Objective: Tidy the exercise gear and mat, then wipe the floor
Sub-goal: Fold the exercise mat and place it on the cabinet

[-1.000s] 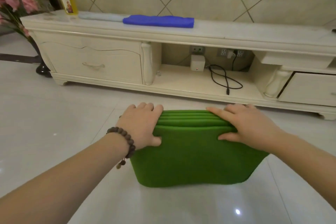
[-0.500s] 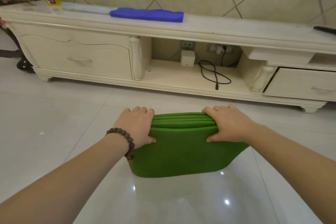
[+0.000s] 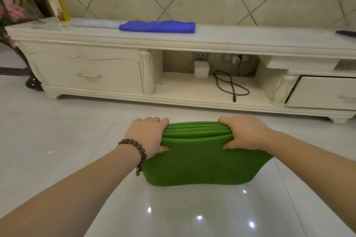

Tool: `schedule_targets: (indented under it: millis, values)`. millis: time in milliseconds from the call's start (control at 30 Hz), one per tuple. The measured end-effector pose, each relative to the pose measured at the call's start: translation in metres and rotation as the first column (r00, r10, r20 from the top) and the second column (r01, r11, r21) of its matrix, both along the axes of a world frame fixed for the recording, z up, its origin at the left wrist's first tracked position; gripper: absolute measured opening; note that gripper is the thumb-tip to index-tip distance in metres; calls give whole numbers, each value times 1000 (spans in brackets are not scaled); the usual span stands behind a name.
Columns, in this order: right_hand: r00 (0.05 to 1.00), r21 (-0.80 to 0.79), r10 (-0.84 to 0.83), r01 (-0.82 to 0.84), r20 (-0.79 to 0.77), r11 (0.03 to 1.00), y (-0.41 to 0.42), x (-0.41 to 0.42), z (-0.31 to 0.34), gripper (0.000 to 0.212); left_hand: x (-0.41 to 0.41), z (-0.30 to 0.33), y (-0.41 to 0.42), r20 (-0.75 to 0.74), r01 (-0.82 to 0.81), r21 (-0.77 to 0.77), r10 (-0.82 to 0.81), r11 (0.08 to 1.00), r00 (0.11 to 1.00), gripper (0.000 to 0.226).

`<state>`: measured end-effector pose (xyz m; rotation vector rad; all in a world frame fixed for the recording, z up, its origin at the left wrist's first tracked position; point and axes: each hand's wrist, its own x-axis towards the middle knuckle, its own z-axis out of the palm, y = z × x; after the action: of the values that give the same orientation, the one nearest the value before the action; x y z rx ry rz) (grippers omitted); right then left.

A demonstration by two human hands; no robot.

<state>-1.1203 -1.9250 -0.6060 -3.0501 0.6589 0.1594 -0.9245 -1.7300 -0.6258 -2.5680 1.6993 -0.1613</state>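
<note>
Setting: glossy pale tiled floor (image 3: 57, 140) with ceiling-light glints, diagonal-tiled wall behind, long cream TV cabinet (image 3: 173, 44) across the far side. Item, task: green folded mat (image 3: 200, 161), several layers stacked, standing on edge on the floor in front of the cabinet's open middle bay, fold edges uppermost, lower edge on the tiles. Left hand (image 3: 148, 134): fingers curled together over the mat's top left corner, tips hidden behind the far side, thumb pressed on the near face, so the layers are pinched between thumb and fingers; wrist carries a dark beaded bracelet (image 3: 137, 152); bare forearm runs down to the lower left corner of the view. Right hand (image 3: 244, 133): fingers closed side by side over the top right corner, thumb lying on the near face, gripping the stack likewise; bare forearm extends to the right edge. Both hands level, at opposite ends of the top edge. Cabinet top: folded blue cloth (image 3: 157, 26), pale cloth (image 3: 94, 23) touching its left end, yellow bottle (image 3: 57, 5) further left. Open bay: small white box (image 3: 201, 69), black cable (image 3: 229, 86) looped on the shelf. Far left: pink flowers (image 3: 11, 11).
</note>
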Motion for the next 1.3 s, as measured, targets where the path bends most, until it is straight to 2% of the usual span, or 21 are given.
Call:
schedule_targets:
  millis: [67,167,233,333,467,533,600,700,800,867,933,1000,1133,1233,1300]
  values:
    - [995,-128,33,-20,98,992,1,-5,2,42,-4,-7,2,102,7,-99,3,995,995,48]
    - [971,-340,99,-19,219,940,-1,-15,-14,55,-10,-25,6,252,69,-241,-6,968,968,58]
    - [960,-378,91,17,264,926,1,-23,-39,70,-14,-47,8,270,117,-351,-19,929,963,64]
    - [958,-364,82,25,275,931,10,-41,-89,84,-32,-83,17,272,139,-359,-39,923,961,69]
    - [993,-271,38,-6,115,963,34,-73,-151,96,-58,-125,36,218,222,-114,-194,968,956,60]
    - [998,-244,20,-6,54,970,46,-84,-168,89,-67,-135,45,183,264,10,-261,964,948,57]
    - [1000,-225,2,2,18,974,54,-89,-175,83,-75,-146,51,140,247,119,-263,962,955,58]
    - [996,-199,-35,18,-81,980,65,-93,-189,86,-88,-154,61,71,240,319,-276,917,959,45]
    - [953,-112,-44,10,-299,994,87,-99,-207,82,-95,-167,67,-49,288,510,-308,810,950,55]
    - [914,-49,-37,19,-405,999,99,-103,-219,73,-96,-172,69,-119,316,482,-297,817,948,57]
    - [911,-16,-59,58,-407,998,104,-104,-218,67,-88,-181,66,-155,289,290,-253,912,955,55]
    - [938,2,-75,80,-339,997,102,-101,-211,63,-74,-187,56,-152,179,155,-155,972,976,57]
    - [955,-16,-120,120,-272,993,96,-85,-201,64,-44,-201,32,-174,-99,212,137,972,975,79]
    - [959,-6,-180,183,-220,983,87,-65,-197,63,-38,-218,26,-323,-246,231,312,942,894,82]
    - [977,23,-187,190,-98,981,77,-44,-194,65,-44,-228,28,-390,-295,201,353,934,850,82]
